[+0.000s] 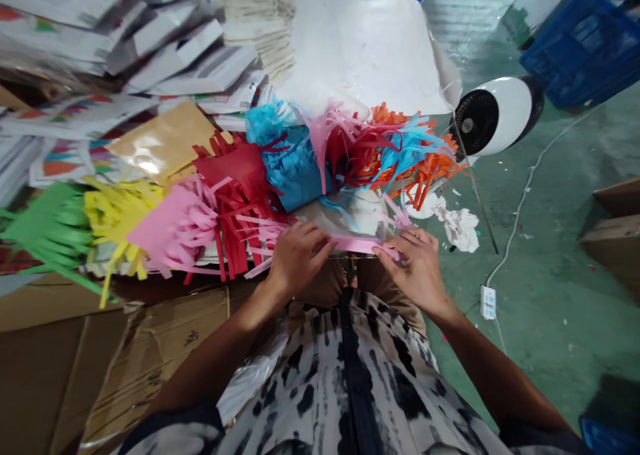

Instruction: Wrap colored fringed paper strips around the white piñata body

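Stretched between my two hands is a pink fringed paper strip [357,243], its cut ends fanning out past both hands. My left hand [301,252] pinches its left part, and my right hand [413,262] grips the right part with thumb and fingers. Left of my hands lie bunches of fringed paper: red [237,175], pink [167,225], yellow [123,208] and green [50,218]. Just beyond my hands are a blue fringed bundle [295,165] and a tangle of orange fringe [430,165] mixed with red, pink and light blue strips.
Stacked printed packets [165,48] and a tan envelope [165,142] lie at the back left. A white and black fan [500,115] stands right of the table, near a blue crate [585,45]. A power strip [488,302] and its cord lie on the green floor. Cardboard [155,355] is at lower left.
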